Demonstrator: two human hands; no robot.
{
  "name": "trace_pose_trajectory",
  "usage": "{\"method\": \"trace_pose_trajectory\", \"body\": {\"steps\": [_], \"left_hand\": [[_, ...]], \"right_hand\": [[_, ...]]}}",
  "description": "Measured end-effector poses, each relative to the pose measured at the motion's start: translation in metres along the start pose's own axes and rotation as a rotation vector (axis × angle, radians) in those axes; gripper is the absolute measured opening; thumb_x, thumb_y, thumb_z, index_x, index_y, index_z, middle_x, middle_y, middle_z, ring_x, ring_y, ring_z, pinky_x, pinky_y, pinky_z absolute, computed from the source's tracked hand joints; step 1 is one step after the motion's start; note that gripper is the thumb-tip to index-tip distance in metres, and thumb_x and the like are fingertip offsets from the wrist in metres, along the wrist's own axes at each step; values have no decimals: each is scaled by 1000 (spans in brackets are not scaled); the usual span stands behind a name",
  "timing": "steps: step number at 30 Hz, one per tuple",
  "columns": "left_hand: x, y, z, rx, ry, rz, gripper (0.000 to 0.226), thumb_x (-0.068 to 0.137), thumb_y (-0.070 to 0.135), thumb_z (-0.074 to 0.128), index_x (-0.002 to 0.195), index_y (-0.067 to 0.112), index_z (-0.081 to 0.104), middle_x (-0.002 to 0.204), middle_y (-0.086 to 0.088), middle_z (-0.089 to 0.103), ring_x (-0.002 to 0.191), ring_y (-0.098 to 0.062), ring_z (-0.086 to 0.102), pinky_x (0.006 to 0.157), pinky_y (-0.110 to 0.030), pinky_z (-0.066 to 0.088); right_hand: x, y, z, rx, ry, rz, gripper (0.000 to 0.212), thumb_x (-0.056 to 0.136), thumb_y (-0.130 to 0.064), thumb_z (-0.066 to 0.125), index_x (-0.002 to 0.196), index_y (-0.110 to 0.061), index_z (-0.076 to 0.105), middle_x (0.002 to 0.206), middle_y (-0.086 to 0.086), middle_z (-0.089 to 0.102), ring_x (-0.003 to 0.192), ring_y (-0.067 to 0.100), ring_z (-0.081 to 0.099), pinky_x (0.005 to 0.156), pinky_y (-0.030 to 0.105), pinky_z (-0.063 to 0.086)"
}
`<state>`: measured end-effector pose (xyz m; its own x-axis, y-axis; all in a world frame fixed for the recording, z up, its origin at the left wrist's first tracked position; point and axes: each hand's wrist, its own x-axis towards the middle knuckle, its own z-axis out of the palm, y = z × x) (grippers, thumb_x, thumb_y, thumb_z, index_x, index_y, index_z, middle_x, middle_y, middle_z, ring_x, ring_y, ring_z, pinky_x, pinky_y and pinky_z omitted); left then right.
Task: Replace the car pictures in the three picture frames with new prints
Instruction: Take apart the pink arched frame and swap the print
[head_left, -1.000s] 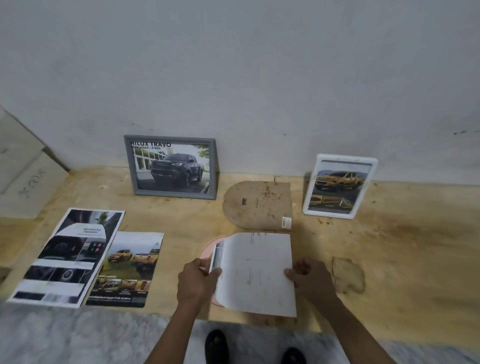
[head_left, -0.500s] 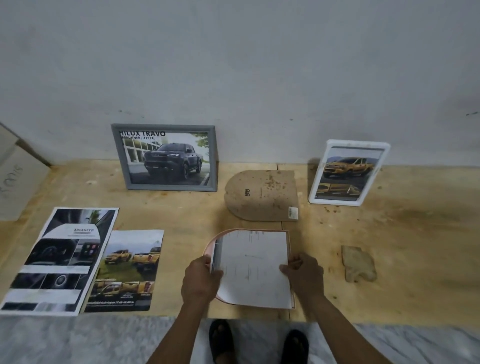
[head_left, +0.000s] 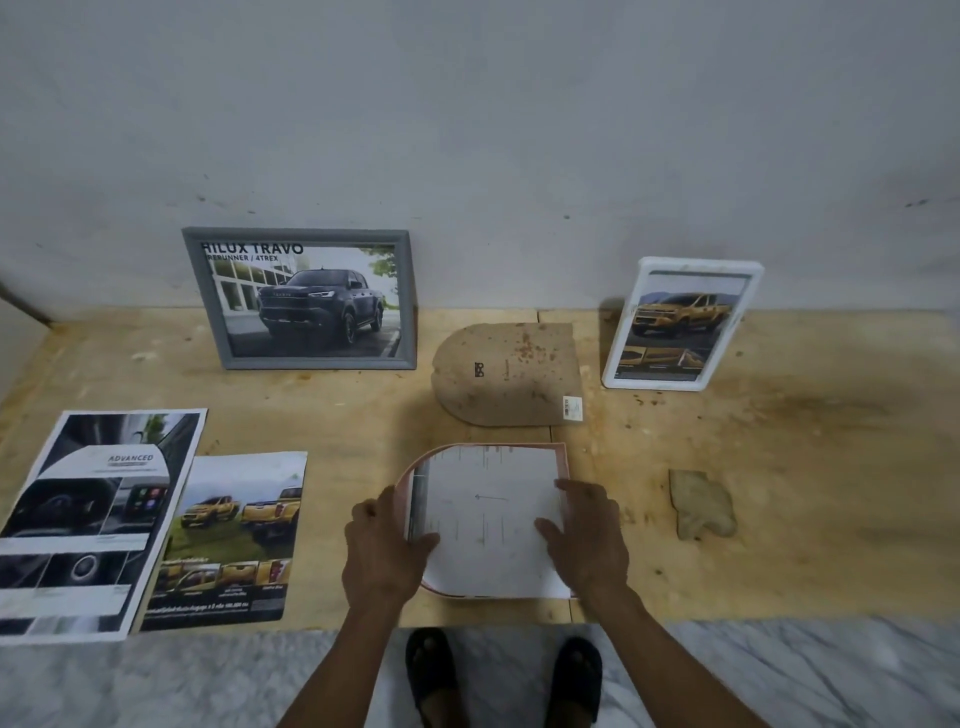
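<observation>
Pink frame (head_left: 402, 491), arch-shaped, lies flat near the front edge of the plywood bench (head_left: 779, 441); only a thin rim shows, the rest covered by a white sheet (head_left: 488, 519) lying blank side up. Faint marks on the sheet unreadable. Left hand (head_left: 382, 551) grips the frame's left edge, thumb curled over the sheet. Right hand (head_left: 587, 535) presses on the sheet with straight fingers. Brown backing board (head_left: 506, 374) lies just behind. Grey frame (head_left: 306, 299) and white frame (head_left: 680, 322) lean on the wall. Two loose prints (head_left: 156, 525) at left, the outer one cut off.
</observation>
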<state>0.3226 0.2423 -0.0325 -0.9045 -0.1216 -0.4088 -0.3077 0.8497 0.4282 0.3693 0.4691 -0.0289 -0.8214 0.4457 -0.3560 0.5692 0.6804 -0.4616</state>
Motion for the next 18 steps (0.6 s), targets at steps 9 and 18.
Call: {"method": "trace_pose_trajectory", "body": {"steps": [9, 18], "left_hand": [[4, -7, 9, 110, -96, 87, 81, 81, 55, 69, 148, 31, 28, 138, -6, 36, 127, -24, 37, 92, -39, 51], [3, -12, 11, 144, -86, 137, 80, 80, 61, 66, 147, 33, 31, 141, -6, 35, 129, -25, 35, 90, -40, 52]], "right_hand": [[-3, 6, 12, -212, -104, -103, 66, 90, -54, 56, 148, -38, 30, 155, -2, 11, 138, 20, 18, 95, 39, 50], [1, 6, 9, -200, -105, -141, 66, 89, -50, 59, 147, -36, 32, 152, 0, 14, 135, 22, 20, 97, 37, 49]]}}
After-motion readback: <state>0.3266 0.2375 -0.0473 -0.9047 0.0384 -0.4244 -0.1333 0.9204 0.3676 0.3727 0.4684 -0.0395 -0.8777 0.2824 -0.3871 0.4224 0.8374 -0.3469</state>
